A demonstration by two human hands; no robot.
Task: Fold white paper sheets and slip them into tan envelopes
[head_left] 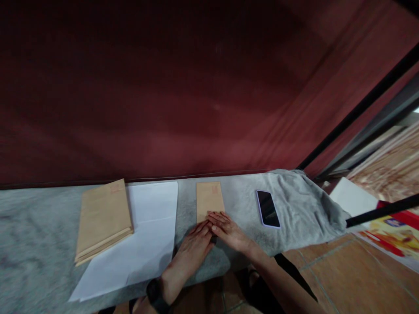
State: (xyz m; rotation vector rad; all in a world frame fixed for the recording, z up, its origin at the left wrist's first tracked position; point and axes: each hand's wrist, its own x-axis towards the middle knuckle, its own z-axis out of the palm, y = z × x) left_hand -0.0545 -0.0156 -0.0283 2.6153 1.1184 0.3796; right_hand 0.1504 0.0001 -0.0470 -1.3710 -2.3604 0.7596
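A single brown paper envelope (209, 196) lies on the grey cloth, its upper part showing and its lower edge covered by my hands. My left hand (195, 242) rests flat on its lower end, fingers stretched out. Over the same end lies my right hand (227, 229), also flat, its fingers touching those of the left. A small dark object (214, 239) shows between the hands, too hidden to name. To the left, a stack of brown envelopes (103, 213) sits partly over white paper sheets (150, 231).
A phone with a purple edge (268, 209) lies to the right on the grey cloth (242, 192), which bunches up at the right end. Behind hangs a dark red fabric wall (183, 109). Black bars (360, 107) slant at the right, above a tiled floor (347, 266).
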